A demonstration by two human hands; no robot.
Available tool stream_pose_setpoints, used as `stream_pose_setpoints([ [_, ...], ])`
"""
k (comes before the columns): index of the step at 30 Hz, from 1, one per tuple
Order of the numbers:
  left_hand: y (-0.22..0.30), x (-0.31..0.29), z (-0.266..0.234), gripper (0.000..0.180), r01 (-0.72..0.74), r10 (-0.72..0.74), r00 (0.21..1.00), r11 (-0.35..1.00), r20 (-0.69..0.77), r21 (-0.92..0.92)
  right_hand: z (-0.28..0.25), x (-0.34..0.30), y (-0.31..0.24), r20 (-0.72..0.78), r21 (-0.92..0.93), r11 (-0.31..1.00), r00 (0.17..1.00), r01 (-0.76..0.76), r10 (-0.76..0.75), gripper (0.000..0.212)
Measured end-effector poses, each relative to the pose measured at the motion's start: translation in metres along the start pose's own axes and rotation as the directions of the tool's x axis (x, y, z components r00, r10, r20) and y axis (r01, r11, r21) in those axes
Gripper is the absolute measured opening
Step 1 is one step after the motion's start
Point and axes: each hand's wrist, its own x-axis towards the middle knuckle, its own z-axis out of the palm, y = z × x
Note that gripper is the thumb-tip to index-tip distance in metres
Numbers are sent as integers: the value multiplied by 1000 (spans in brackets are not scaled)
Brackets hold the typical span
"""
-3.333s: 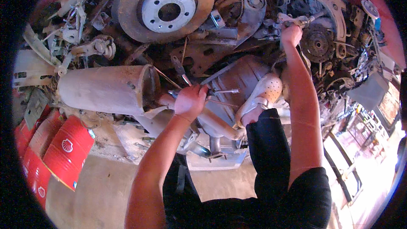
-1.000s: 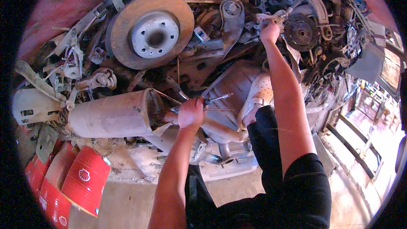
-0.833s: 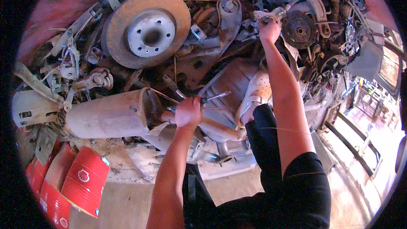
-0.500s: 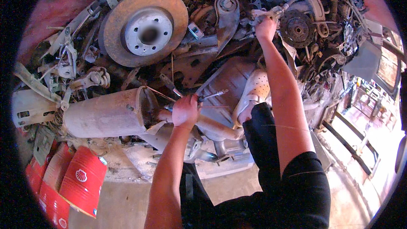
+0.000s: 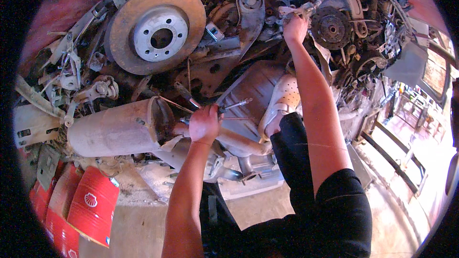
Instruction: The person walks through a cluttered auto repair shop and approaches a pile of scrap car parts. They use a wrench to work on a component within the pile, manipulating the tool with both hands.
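My left hand [image 5: 204,124] is closed around a slim metal rod [image 5: 235,105], whose narrow bright end sticks out to the right. Other thin rods and a flat-ended metal piece cross near these fingers, beside the open end of a large rusty cylinder [image 5: 112,129] that looks like an exhaust muffler. Farther off at the upper right, my right hand [image 5: 295,29] is wrapped around a dirty metal part [image 5: 300,11] on the scrap pile. Its fingers partly hide that part, so its kind is unclear. Right of this hand lies a round, dark clutch disc [image 5: 331,27].
A big rusty brake disc [image 5: 191,24] leans at the upper left of the heap. My foot in a perforated tan clog [image 5: 287,93] rests on the parts. Red drums [image 5: 93,208] stand at the lower left, a metal frame [image 5: 392,155] at the right.
The whole view has shifted slightly, with the pile a little further left. Both hands keep their grips in nearly the same places.
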Motion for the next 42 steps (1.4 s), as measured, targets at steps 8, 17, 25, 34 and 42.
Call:
stream_pose_setpoints([
  [8,2,0,2,37,-50,57,994,996,-93,74,-2,3,8,-76,39,998,996,43,-40,23],
  [17,0,0,-1,39,-4,4,1000,1000,17,-8,-10,10,21,-40,-14,976,975,219,-219,24],
  [25,-3,-3,-4,37,-27,28,998,999,-64,24,-35,-27,-18,699,604,-696,679,-389,227,24],
  [34,2,0,4,39,-10,9,1000,1000,13,28,27,-4,48,252,598,258,484,-759,838,49],
  [42,-6,-5,9,39,-21,22,999,1000,-44,22,12,-23,43,331,-13,938,884,-346,330,77],
])
